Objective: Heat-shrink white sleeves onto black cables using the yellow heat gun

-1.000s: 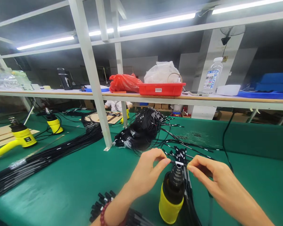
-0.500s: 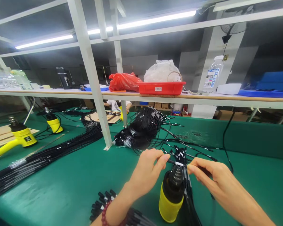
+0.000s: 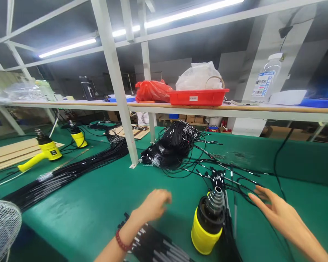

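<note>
Nozzle (image 3: 215, 201) now bare, hands parted. From heat gun (image 3: 206, 233): my right hand (image 3: 282, 213), three o'clock, wide; left hand (image 3: 153, 206), nine, blurred, can't tell.

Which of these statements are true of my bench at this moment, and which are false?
1. The nearest heat gun stands nozzle up between the left hand and the right hand. True.
2. The bottle lies in the red tray. False: it stands upright on the shelf.
3. The bracelet is on the right arm. False: the left.
4. The right hand's grip is open. True.
</note>
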### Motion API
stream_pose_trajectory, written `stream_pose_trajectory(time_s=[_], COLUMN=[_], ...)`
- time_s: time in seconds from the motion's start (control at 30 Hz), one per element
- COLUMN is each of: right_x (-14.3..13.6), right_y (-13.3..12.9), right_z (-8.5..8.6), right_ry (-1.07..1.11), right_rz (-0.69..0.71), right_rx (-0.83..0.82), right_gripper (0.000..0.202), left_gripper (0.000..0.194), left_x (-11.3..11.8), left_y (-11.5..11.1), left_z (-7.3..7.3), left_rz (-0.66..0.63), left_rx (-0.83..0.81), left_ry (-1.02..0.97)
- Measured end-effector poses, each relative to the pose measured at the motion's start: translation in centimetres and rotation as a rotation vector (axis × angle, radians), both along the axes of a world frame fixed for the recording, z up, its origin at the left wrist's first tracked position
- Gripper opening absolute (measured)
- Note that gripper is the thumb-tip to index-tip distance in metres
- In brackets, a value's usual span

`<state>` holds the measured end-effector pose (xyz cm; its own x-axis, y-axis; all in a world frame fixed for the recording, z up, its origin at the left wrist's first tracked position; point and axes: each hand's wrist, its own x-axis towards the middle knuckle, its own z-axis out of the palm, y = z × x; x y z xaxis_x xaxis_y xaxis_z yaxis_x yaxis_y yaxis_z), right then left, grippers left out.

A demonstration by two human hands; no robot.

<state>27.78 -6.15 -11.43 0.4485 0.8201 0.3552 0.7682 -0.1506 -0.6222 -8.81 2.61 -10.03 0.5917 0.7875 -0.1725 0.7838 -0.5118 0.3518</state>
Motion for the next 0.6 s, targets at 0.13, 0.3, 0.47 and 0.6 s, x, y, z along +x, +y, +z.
stream_pose_trajectory(time_s=[0.13,0.3,0.47,0.6], right_x=[1.0,1.0,0.3,-0.6], right_y=[-1.2,-1.9,-2.7,-4.1], right_z=[-2.7,-2.2,1.1,4.2], right_ry=[0.107,0.139,0.130,0.097], right_rz=[0.031,0.095,0.093,0.053], right_rx=[-0.089,-0.101,-0.075,-0.025], right_gripper=[0.061,0.054,0.054,0.055], left_gripper=[0.031,0.022,0.003,0.007], left_x=[-4.1,-5.6,-6.4,-7.1], left_y=[0.1,0.0,0.3,-0.4], left_z=[-4.4,-5.6,-3.7,0.6], left_rz=[0.012,-0.002,0.001,-0.086], left_rx=[-0.117,-0.093,-0.003,0.024], left_ry=[0.244,0.312,0.311,0.272])
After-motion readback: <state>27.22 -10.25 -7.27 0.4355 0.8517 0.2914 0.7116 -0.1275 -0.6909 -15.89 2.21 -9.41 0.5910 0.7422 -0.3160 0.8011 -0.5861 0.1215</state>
